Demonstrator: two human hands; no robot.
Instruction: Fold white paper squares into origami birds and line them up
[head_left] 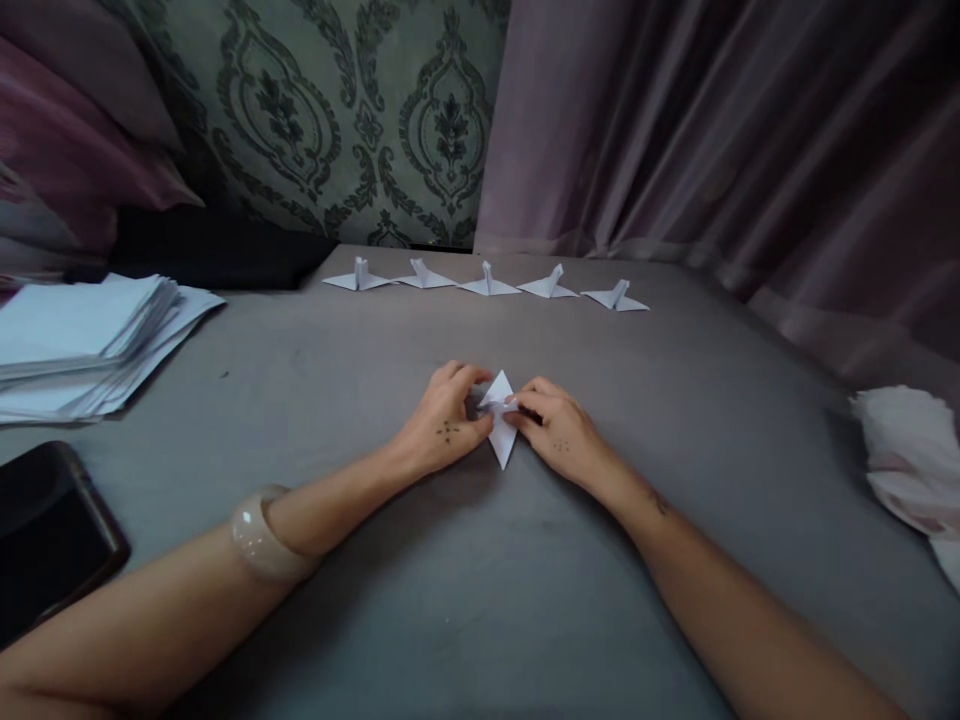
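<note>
A small folded piece of white paper (502, 442) sits at the middle of the grey surface, one sharp point facing away from me and another facing me. My left hand (448, 418) is closed on its left side, with thumb and fingers at the middle folds. From the right, my right hand (561, 430) pinches the paper near its centre with thumb and forefinger. The fingers partly hide the folds between them. Beyond both hands, several finished-looking folded paper birds (489, 282) stand in a row with their wings spread.
A stack of white paper (67, 335) lies at the left, with a dark phone (52, 540) nearer to me. Black cloth (225, 250) lies behind the stack. At the right edge is a crumpled white bundle (907, 440). A mauve curtain (637, 130) hangs behind.
</note>
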